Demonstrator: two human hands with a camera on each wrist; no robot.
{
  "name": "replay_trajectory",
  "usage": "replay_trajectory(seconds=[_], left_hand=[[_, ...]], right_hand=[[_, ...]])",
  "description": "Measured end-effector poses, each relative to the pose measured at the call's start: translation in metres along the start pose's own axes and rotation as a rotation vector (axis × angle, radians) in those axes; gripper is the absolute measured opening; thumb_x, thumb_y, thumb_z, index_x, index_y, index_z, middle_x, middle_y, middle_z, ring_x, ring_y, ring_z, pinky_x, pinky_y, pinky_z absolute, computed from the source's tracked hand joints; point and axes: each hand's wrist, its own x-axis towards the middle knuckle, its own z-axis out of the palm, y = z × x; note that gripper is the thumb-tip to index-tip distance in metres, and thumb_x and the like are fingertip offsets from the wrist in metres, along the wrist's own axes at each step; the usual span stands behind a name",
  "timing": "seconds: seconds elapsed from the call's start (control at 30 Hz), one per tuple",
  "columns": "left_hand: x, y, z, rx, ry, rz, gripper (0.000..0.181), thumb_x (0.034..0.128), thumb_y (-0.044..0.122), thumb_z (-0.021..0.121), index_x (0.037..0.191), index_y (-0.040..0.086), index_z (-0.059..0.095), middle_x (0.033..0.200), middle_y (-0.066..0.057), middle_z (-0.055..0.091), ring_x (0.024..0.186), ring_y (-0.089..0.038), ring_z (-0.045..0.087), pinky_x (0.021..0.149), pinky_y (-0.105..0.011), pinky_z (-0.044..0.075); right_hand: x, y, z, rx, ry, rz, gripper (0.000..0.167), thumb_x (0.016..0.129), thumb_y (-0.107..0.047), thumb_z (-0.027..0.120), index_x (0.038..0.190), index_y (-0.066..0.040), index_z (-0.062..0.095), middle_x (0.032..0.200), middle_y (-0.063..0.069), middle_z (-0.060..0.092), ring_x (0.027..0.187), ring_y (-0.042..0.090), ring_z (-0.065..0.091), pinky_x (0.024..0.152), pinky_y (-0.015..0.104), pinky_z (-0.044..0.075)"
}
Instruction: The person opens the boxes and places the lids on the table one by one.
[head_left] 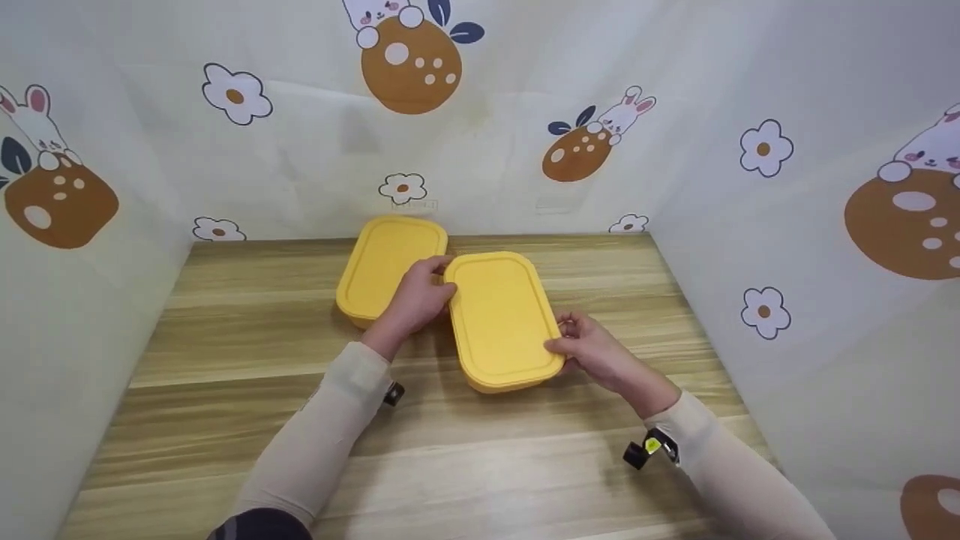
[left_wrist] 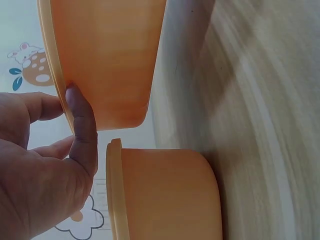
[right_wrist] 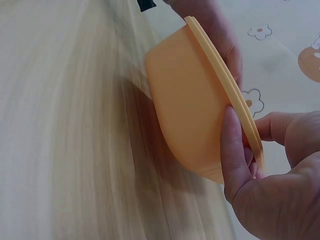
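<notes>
A person's left hand and right hand gripped opposite edges of a yellow lidded box; I saw a second yellow box on the wood-grain table, near the rabbit-print backdrop.

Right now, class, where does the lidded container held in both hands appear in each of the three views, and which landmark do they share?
Head: the held container is just right of centre, lid uppermost.
Left wrist: the held container is upper left, cut by the top edge, above the other container.
Right wrist: the held container is right of centre, side wall showing.
Shared landmark: the wood-grained tabletop.
</notes>
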Motion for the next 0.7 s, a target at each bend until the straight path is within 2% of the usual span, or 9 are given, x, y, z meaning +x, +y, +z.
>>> replay_trajectory(seconds=[0.13, 0.2, 0.4, 0.53, 0.7], left_hand=[[-0.005, -0.001, 0.001, 0.047, -0.014, 0.018, 0.063, 0.1020, 0.003, 0.062, 0.164, 0.002, 0.049, 0.140, -0.014, 0.060, 0.067, -0.016, 0.062, 0.061, -0.026, 0.056], [-0.007, -0.002, 0.002, 0.097, -0.009, 0.030, 0.064, 0.1021, 0.004, 0.063, 0.164, 0.001, 0.049, 0.142, -0.015, 0.059, 0.070, -0.014, 0.058, 0.062, -0.025, 0.052], [-0.011, -0.001, 0.006, 0.313, 0.006, 0.050, 0.061, 0.1049, 0.010, 0.062, 0.164, -0.001, 0.049, 0.142, -0.021, 0.056, 0.093, -0.025, 0.057, 0.076, -0.034, 0.052], [-0.015, 0.001, 0.009, 0.403, 0.002, 0.039, 0.060, 0.1075, 0.012, 0.061, 0.165, -0.001, 0.048, 0.147, -0.025, 0.055, 0.103, -0.031, 0.061, 0.088, -0.041, 0.057], [-0.016, 0.003, 0.012, 0.474, -0.006, 0.034, 0.058, 0.1094, 0.013, 0.060, 0.165, -0.002, 0.048, 0.153, -0.027, 0.055, 0.117, -0.032, 0.061, 0.108, -0.047, 0.054]], right_hand=[[-0.007, 0.003, 0.004, 0.003, -0.010, 0.017, 0.058, 0.096, 0.002, 0.074, 0.143, 0.006, 0.042, 0.118, 0.017, 0.061, 0.093, 0.026, 0.075, 0.073, 0.038, 0.067], [-0.009, 0.004, 0.006, 0.003, -0.013, 0.025, 0.057, 0.095, 0.003, 0.075, 0.142, 0.004, 0.043, 0.117, 0.017, 0.060, 0.093, 0.026, 0.075, 0.072, 0.039, 0.067], [-0.014, 0.006, 0.011, -0.019, -0.024, 0.038, 0.054, 0.095, 0.003, 0.076, 0.139, 0.001, 0.043, 0.117, 0.017, 0.059, 0.093, 0.028, 0.075, 0.072, 0.039, 0.067], [-0.016, 0.008, 0.013, -0.009, -0.036, 0.036, 0.054, 0.095, 0.003, 0.076, 0.137, 0.002, 0.042, 0.117, 0.017, 0.059, 0.094, 0.028, 0.075, 0.076, 0.042, 0.067], [-0.016, 0.010, 0.016, 0.001, -0.040, 0.038, 0.054, 0.094, 0.005, 0.075, 0.136, 0.003, 0.042, 0.114, 0.016, 0.060, 0.095, 0.027, 0.075, 0.080, 0.043, 0.067]])
